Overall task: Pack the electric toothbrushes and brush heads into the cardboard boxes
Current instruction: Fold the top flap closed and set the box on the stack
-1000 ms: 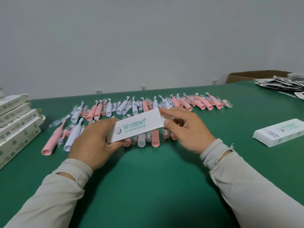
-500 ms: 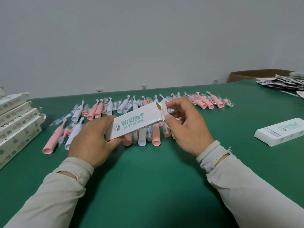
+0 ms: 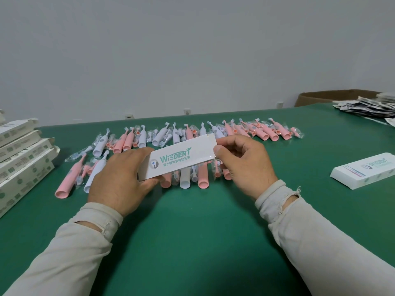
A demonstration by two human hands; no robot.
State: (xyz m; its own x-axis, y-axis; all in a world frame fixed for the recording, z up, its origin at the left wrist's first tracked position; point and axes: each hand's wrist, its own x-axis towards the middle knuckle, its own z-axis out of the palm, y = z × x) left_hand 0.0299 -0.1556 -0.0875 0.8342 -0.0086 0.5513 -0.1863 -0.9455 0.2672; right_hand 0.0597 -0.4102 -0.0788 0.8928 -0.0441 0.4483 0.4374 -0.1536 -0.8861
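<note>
A: Since the box (image 3: pixel 178 160) is held off the bench (image 3: pixel 192 242) betw. both hands, which end is being worked?

B: The right end, prob. The left hand (image 3: pixel 119 180) wraps the left end to steady it; the right hand (image 3: pixel 243 165) pinches the right end, thumb on the front face, where a flap edge shows up top.

A: And the toothbrushes (image 3: pixel 203 176)?

B: Lying in rows just behind the box, pink and white, w/ bagged brush heads (image 3: pixel 297 132) mixed in, all within reach. Can't tell if anything's inside yet.

A: Other boxes?

B: Stack of boxes (image 3: pixel 23 159) at far left, one closed box (image 3: pixel 363 170) set aside at right, likely done.
</note>
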